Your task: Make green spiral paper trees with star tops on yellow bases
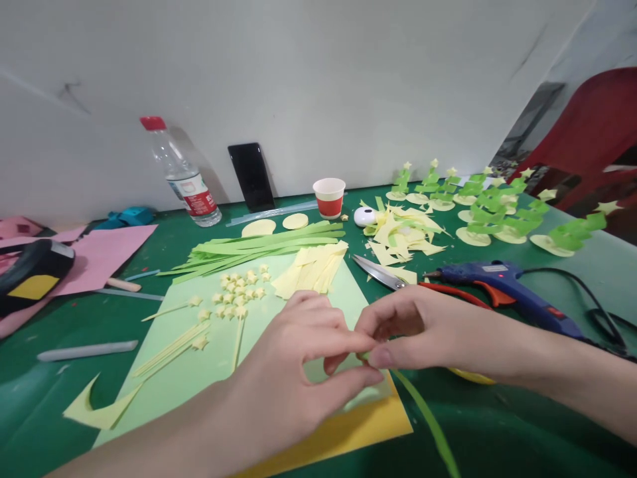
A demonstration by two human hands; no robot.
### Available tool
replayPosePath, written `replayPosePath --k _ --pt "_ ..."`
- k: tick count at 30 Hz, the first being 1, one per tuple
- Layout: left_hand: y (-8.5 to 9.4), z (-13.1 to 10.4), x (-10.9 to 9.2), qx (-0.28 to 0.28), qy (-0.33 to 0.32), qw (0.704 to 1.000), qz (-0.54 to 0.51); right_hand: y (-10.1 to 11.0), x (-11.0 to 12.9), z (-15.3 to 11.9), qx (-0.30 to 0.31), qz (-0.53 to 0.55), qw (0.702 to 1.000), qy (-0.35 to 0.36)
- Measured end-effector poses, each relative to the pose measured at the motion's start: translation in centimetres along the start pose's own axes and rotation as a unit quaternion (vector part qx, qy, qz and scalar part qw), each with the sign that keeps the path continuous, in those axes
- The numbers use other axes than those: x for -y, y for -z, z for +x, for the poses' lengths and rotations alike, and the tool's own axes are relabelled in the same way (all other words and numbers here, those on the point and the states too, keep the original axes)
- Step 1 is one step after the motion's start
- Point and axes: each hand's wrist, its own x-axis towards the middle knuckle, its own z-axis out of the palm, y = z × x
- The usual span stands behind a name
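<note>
Strip of green paper (423, 405) trails toward my camera below the right hand (415, 325), its far end pinched between that hand's thumb and forefinger. On my feed, the left hand (308, 352) sits just beside that end, thumb and forefinger partly spread; I cannot tell whether they grip it. Beyond both, yellow stars (239, 291) lie on a pale green sheet (256, 332), then a cup (329, 200) stands near the wall (308, 86).

A strip (426, 411) is between the left hand (303, 355) and the right hand (428, 325). Paper stars (229, 297) lie on the sheet (219, 348). Behind it are a bottle (189, 189), phone (251, 176) and cup (330, 202) (3 things, left to right).
</note>
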Motion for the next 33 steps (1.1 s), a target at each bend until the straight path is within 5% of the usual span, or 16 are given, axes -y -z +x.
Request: replayPosePath --k 8,12,18,26,33 --pt "0.25 0.17 -0.33 -0.012 0.127 0.988 -0.082 -0.06 0.19 0.19 0.028 0.048 0.998 -0.009" --pt "0.15 0.17 -0.18 -0.016 0.105 0.989 -0.102 -0.25 -0.06 0.15 0.030 0.036 0.999 -0.009" --pt "0.66 0.38 -0.51 0.073 0.060 0.988 -0.124 0.11 0.12 -0.18 0.050 0.010 0.999 -0.011" --pt "0.25 0.40 -0.32 0.011 0.151 0.975 -0.161 -0.22 -0.13 -0.03 0.035 0.033 0.999 -0.005" --pt "0.98 0.51 -0.73 0.121 0.123 0.969 -0.177 0.26 -0.02 -0.19 0.064 -0.006 0.998 -0.015"
